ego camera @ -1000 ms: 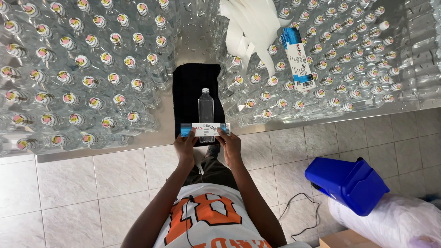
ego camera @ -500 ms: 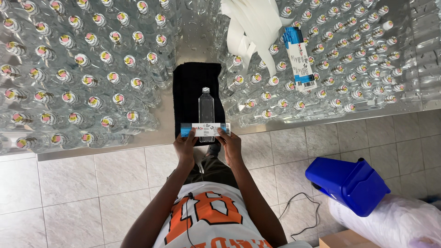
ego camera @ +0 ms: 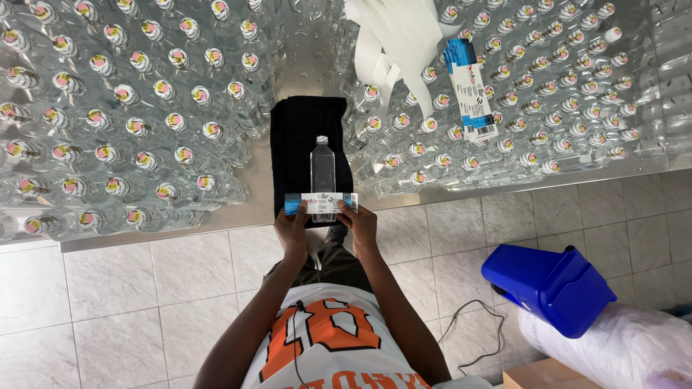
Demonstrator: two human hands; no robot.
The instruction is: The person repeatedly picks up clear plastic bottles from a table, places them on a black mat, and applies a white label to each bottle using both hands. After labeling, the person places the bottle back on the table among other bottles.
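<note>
Clear bottles (ego camera: 144,130) crowd the steel table (ego camera: 216,216) on both sides, upright, capped and packed close; whether they hold liquid I cannot tell. A stack of labels (ego camera: 472,90) — white with blue ends — lies on the caps of the right-hand group, and loose white strips (ego camera: 393,39) spill over the bottles above it. On the floor at the right sits a blue bin (ego camera: 551,288), tipped; its inside is not visible.

Between the two groups a black cloth (ego camera: 303,133) covers the table, and on it one bottle (ego camera: 322,173) lies flat — square-sided, transparent, cap pointing away from the person, base near the table's front edge. A label (ego camera: 321,204), white in the middle and blue at both ends, lies across its lower part.

The left hand (ego camera: 294,230) and right hand (ego camera: 358,225) rest at the table edge, fingers bent down onto the label's left and right parts, pressing rather than wrapping round anything.
</note>
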